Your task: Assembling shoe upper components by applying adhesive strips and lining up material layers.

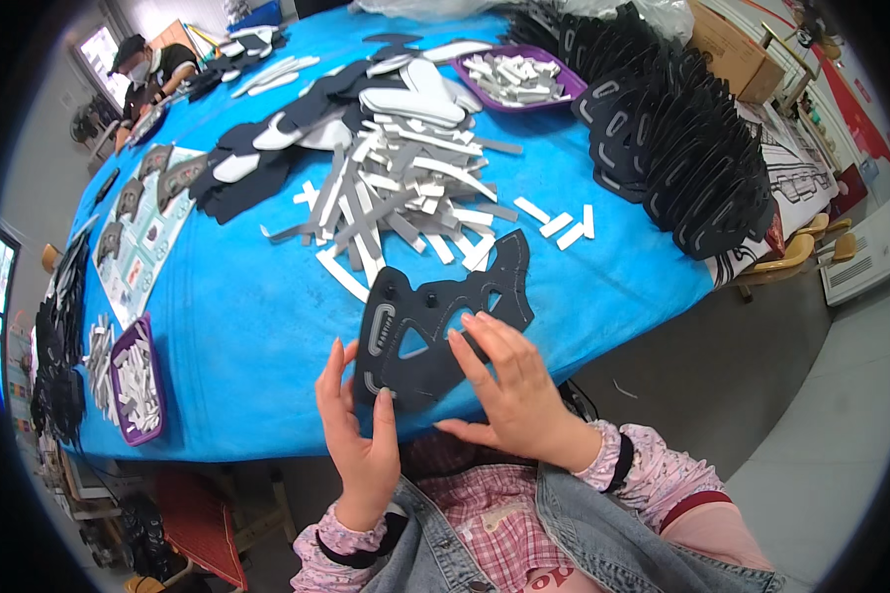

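A black shoe-upper panel with cut-outs and grey raised trim lies before me, close to the table's near edge. My left hand holds its near left corner, thumb on the front edge and fingers along the left side. My right hand rests fingertips on the panel's right part, by a cut-out, with fingers spread and thumb apart below the edge. Just beyond the panel is a loose heap of white and grey strips. A few short white strips lie to the right of the heap.
Stacked black upper panels crowd the right side. A purple basket of short strips stands at the back, another purple basket at left. A sheet with samples lies left. A masked person works at the far left.
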Available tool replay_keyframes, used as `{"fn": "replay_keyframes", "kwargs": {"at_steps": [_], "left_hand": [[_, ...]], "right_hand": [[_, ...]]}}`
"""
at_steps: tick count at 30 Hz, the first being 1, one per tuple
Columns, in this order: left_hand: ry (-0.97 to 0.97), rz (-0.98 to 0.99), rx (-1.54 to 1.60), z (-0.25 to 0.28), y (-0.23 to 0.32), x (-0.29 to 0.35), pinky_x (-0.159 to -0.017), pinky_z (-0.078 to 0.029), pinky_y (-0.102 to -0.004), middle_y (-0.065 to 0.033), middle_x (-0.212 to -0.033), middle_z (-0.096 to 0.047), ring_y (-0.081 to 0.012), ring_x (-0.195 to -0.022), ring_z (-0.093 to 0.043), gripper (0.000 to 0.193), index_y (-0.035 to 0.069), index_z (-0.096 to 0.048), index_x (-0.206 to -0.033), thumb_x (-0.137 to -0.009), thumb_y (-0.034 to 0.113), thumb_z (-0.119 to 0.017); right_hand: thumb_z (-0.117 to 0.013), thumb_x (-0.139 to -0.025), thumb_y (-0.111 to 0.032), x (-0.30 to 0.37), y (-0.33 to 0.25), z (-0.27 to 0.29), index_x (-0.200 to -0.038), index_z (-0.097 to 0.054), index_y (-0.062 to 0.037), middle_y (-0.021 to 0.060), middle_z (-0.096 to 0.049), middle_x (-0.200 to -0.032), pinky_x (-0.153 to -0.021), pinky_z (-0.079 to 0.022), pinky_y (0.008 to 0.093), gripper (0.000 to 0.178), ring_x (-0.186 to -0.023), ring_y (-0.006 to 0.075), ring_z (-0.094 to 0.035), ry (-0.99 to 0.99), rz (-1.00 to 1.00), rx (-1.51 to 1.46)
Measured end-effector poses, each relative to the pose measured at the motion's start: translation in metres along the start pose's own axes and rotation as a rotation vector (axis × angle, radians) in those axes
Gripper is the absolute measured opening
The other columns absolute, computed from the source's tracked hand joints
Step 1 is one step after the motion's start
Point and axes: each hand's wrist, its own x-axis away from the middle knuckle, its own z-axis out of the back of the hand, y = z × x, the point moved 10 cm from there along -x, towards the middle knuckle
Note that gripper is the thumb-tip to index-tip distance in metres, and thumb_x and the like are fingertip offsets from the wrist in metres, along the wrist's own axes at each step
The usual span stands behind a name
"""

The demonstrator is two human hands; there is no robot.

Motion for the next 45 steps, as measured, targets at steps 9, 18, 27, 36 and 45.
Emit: {"fn": "replay_keyframes", "kwargs": {"at_steps": [9,18,27,36,45], "left_hand": [[-0.342,-0.733,-0.271,-0.037,0.111,0.044,-0.095,-0.043,-0.047,-0.0295,-0.127,-0.042,-0.0393,-0.119,-0.046,0.11,-0.002,-0.008,-0.142,-0.067,0.028,-0.082],[-0.288,-0.302,-0.92,-0.017,0.05,-0.006,-0.11,-0.008,-0.0541,-0.0213,-0.144,-0.027,-0.0395,-0.135,-0.022,0.113,-0.002,-0.018,-0.141,-0.058,0.041,-0.082],[-0.318,-0.226,-0.892,-0.006,0.017,-0.015,-0.108,-0.018,-0.0518,-0.0204,-0.13,-0.043,-0.0324,-0.124,-0.04,0.104,-0.002,-0.025,-0.139,-0.061,0.038,-0.081],[-0.499,-0.339,-0.6,-0.013,0.038,-0.008,-0.105,-0.024,-0.0481,-0.0154,-0.137,-0.041,-0.026,-0.121,-0.044,0.093,0.002,-0.026,-0.141,-0.07,0.036,-0.075],[-0.691,-0.39,-0.675,-0.048,0.015,-0.033,-0.106,-0.024,-0.0507,-0.0209,-0.135,-0.038,-0.0344,-0.127,-0.037,0.094,-0.001,-0.024,-0.141,-0.073,0.044,-0.071]], "right_hand": [[-0.063,-0.081,-0.009,-0.005,-0.022,0.076,-0.129,-0.046,0.0008,0.0147,-0.048,-0.123,-0.077,-0.046,0.0351,0.052,-0.097,0.0256,-0.055,0.35,0.067,-0.018],[-0.051,-0.095,-0.026,0.011,0.013,-0.007,-0.102,-0.06,0.0041,0.0108,-0.061,-0.092,-0.074,-0.051,0.0286,0.032,-0.084,0.0168,-0.064,-0.418,-0.44,-1.053],[-0.059,-0.087,-0.033,-0.168,0.078,0.085,-0.091,-0.066,-0.0028,0.0121,-0.066,-0.081,-0.066,-0.049,0.0338,0.031,-0.073,0.0247,-0.063,-0.173,-0.08,-0.189],[-0.058,-0.086,-0.032,-0.245,0.209,-0.02,-0.11,-0.057,-0.0018,0.0212,-0.062,-0.103,-0.083,-0.045,0.0437,0.039,-0.097,0.0373,-0.058,-0.161,-0.195,0.138],[-0.074,-0.073,-0.029,-0.243,0.191,-0.009,-0.099,-0.058,-0.0017,0.0179,-0.055,-0.095,-0.077,-0.046,0.0425,0.041,-0.091,0.0356,-0.057,0.01,-0.003,0.333]]}}
